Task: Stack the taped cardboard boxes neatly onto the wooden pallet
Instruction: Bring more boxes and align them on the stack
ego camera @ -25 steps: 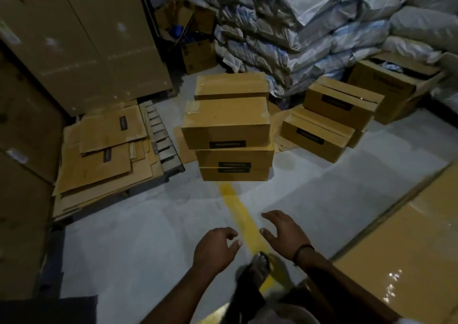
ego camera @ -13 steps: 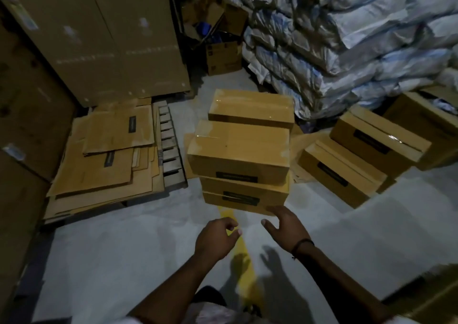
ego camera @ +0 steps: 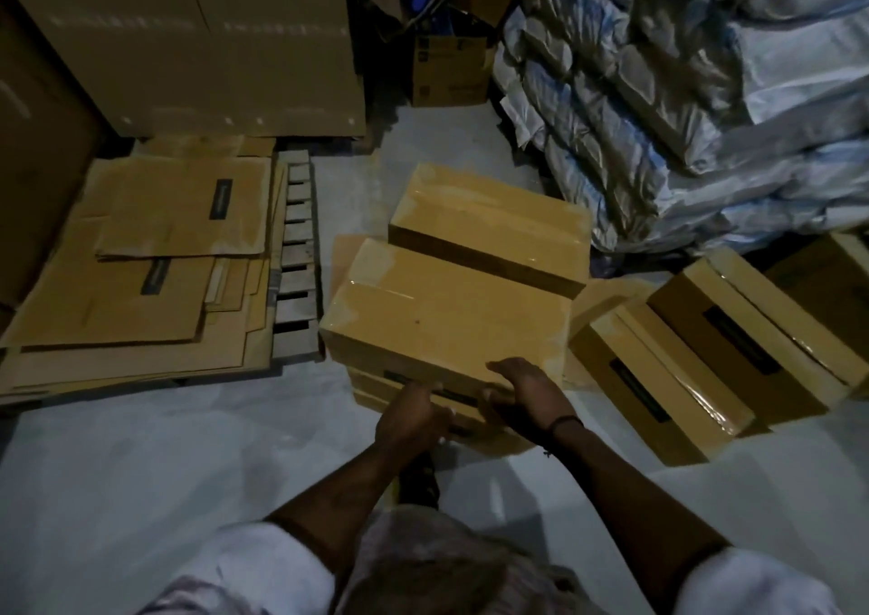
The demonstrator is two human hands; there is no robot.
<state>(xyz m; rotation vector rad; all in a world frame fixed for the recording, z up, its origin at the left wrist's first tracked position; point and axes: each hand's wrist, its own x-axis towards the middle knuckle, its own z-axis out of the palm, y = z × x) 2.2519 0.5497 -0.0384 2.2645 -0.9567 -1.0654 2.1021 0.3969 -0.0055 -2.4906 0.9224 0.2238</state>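
Dim, grainy, wide-angle warp at edges, glare on tape, corners v. dark

Glossy-taped cardboard box (ego camera: 446,318), seemingly smooth

White sacks (ego camera: 705,73) piled at right; an open carton (ego camera: 449,66) behind holds something blue, perhaps plastic.

The grey concrete floor (ego camera: 141,497) carries everything. The wooden pallet (ego camera: 297,257) lies flat on it. Just right of the pallet stands a stack of taped boxes (ego camera: 442,313). Further right of the pallet, two more taped boxes (ego camera: 705,360) rest on the floor, and piled sacks (ego camera: 705,97) behind them.
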